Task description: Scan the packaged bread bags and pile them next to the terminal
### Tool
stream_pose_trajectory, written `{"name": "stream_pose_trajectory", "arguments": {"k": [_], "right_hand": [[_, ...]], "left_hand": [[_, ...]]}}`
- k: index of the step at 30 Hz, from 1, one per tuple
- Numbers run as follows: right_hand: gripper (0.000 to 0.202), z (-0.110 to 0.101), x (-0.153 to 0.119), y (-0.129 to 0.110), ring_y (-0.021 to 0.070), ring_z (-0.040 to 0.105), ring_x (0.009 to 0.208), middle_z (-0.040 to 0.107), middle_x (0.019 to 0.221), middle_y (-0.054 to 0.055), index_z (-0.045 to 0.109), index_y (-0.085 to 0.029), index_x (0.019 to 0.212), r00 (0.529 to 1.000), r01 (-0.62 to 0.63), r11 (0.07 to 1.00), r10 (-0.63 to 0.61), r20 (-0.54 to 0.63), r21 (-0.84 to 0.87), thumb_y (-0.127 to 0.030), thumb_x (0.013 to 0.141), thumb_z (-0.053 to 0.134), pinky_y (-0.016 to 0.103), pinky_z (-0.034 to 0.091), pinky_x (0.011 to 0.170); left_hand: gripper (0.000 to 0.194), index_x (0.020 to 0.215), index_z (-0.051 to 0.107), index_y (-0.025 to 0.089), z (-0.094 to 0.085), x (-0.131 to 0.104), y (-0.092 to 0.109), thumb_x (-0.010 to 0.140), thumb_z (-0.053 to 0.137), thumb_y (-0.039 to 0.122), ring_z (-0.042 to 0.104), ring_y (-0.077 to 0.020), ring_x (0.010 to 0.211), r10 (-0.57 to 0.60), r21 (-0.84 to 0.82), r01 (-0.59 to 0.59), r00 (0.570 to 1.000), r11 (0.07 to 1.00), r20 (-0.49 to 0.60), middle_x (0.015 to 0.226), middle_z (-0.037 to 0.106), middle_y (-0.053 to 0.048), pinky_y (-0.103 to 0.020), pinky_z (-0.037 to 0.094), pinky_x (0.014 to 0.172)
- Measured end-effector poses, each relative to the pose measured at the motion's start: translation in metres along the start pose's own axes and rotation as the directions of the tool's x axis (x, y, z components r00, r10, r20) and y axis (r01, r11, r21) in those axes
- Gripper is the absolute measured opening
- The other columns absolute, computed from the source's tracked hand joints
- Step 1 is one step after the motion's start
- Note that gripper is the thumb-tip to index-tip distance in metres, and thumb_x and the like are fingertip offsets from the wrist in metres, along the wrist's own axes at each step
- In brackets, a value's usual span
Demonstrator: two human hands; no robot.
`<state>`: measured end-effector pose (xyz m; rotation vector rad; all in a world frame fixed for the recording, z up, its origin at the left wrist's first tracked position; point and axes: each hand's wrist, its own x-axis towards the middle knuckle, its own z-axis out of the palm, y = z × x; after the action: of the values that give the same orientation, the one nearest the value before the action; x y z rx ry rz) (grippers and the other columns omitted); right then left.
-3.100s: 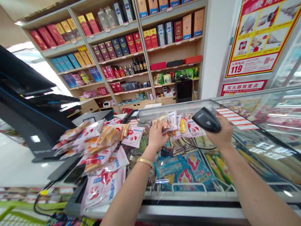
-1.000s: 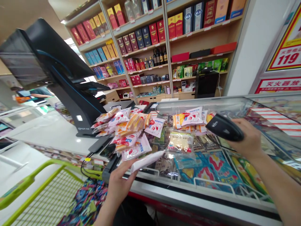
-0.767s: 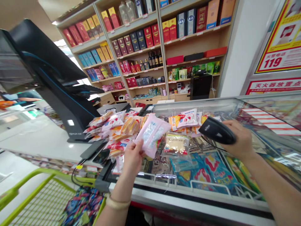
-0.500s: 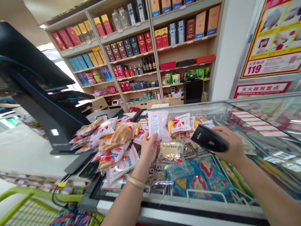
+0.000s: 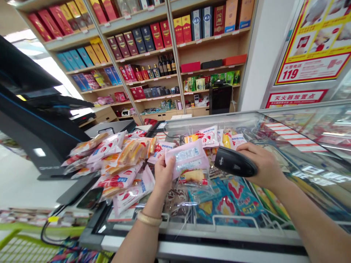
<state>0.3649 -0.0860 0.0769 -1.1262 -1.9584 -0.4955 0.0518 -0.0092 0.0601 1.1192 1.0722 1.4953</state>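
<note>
My left hand (image 5: 164, 172) pinches the left end of a pink-and-white snack packet (image 5: 189, 157), its printed back facing up. My right hand (image 5: 260, 164) grips a black barcode scanner (image 5: 235, 162), whose head points left at the packet with a small gap between them. Below the held packet lies a clear bag of bread (image 5: 193, 177), partly covered by it. Left of my left hand is a heap of wrapped bread packets (image 5: 128, 157). More packets (image 5: 207, 136) lie behind, on the glass top.
A glass-topped freezer (image 5: 192, 230) holds blue and green bags beneath its lid. A dark checkout terminal (image 5: 35, 128) stands at the left on a white counter. A green shopping basket (image 5: 24, 244) is at lower left. Shelves of boxed bottles (image 5: 145, 40) line the back.
My left hand has turned the packet from upright to lying sideways and brought it nearer, over the clear bread bag. The scanner has stayed close to it. The view has shifted slightly.
</note>
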Motion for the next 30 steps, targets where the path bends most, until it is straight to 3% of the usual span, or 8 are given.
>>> {"name": "stream_pose_trajectory", "arguments": {"k": [14,18,20,21,24,26,28,30], "right_hand": [[0.024,0.000,0.001,0.000,0.0190,0.069,0.081,0.073,0.097,0.006,0.072,-0.023,0.104,0.999,0.043,0.999,-0.044,0.024,0.024,-0.025,0.082,0.061,0.031,0.052,0.071],[0.019,-0.003,0.000,0.009,0.0208,0.070,0.080,0.073,0.095,0.007,0.070,-0.022,0.098,0.996,-0.011,1.000,0.009,-0.092,-0.019,-0.028,0.081,0.065,0.033,0.054,0.070],[0.018,-0.004,-0.001,0.014,0.0223,0.070,0.081,0.073,0.094,0.008,0.070,-0.023,0.096,0.985,-0.090,0.995,0.082,-0.154,-0.044,-0.030,0.080,0.067,0.035,0.056,0.070],[0.017,-0.004,-0.002,0.017,0.0228,0.070,0.081,0.073,0.093,0.007,0.070,-0.024,0.096,0.976,-0.128,0.990,0.117,-0.184,-0.051,-0.030,0.080,0.067,0.036,0.056,0.071],[0.014,-0.004,-0.003,0.022,0.0231,0.071,0.080,0.073,0.090,0.007,0.069,-0.024,0.094,0.950,-0.192,0.979,0.168,-0.265,-0.069,-0.030,0.081,0.067,0.036,0.057,0.070],[0.014,-0.003,-0.003,0.023,0.0228,0.070,0.078,0.072,0.089,0.006,0.068,-0.023,0.094,0.943,-0.189,0.979,0.158,-0.295,-0.081,-0.029,0.081,0.068,0.035,0.056,0.069],[0.013,-0.002,-0.003,0.023,0.0225,0.070,0.077,0.072,0.088,0.006,0.067,-0.023,0.092,0.944,-0.170,0.982,0.137,-0.302,-0.085,-0.029,0.080,0.068,0.034,0.056,0.068],[0.011,-0.001,-0.003,0.023,0.0225,0.071,0.077,0.072,0.088,0.006,0.066,-0.024,0.090,0.948,-0.155,0.984,0.124,-0.292,-0.086,-0.030,0.081,0.068,0.034,0.056,0.067]], "left_hand": [[0.045,0.091,0.077,0.019,0.000,-0.002,-0.001,0.063,0.085,0.053,0.068,-0.0197,0.071,0.009,0.016,-0.010,0.999,1.000,0.046,0.080,0.077,-0.002,-0.028,0.055,0.067],[0.042,0.096,0.079,0.018,0.000,-0.004,-0.007,0.074,0.080,0.054,0.071,-0.0226,0.080,0.215,0.164,-0.228,0.972,0.960,0.094,0.088,0.078,-0.006,-0.033,0.058,0.076],[0.033,0.102,0.081,0.019,0.002,-0.009,-0.011,0.083,0.075,0.046,0.073,-0.0259,0.091,0.395,0.286,-0.464,0.879,0.839,0.268,0.099,0.080,-0.010,-0.037,0.059,0.085],[0.029,0.107,0.081,0.021,0.005,-0.012,-0.013,0.087,0.072,0.040,0.074,-0.0266,0.097,0.470,0.320,-0.596,0.791,0.736,0.391,0.104,0.080,-0.011,-0.039,0.059,0.089],[0.032,0.126,0.076,0.025,0.017,-0.027,-0.020,0.097,0.061,0.027,0.072,-0.0246,0.105,0.554,0.293,-0.895,0.440,0.337,0.707,0.117,0.079,-0.012,-0.039,0.057,0.092],[0.036,0.134,0.071,0.026,0.028,-0.040,-0.027,0.100,0.058,0.023,0.071,-0.0233,0.105,0.512,0.275,-0.956,0.290,0.106,0.809,0.120,0.078,-0.011,-0.038,0.055,0.091],[0.034,0.133,0.070,0.026,0.037,-0.051,-0.033,0.101,0.059,0.024,0.070,-0.0234,0.103,0.431,0.299,-0.954,0.256,-0.033,0.865,0.121,0.077,-0.010,-0.037,0.054,0.086],[0.030,0.129,0.071,0.024,0.044,-0.059,-0.039,0.101,0.062,0.027,0.069,-0.0239,0.101,0.341,0.327,-0.941,0.280,-0.088,0.898,0.122,0.077,-0.010,-0.037,0.053,0.082]]}}
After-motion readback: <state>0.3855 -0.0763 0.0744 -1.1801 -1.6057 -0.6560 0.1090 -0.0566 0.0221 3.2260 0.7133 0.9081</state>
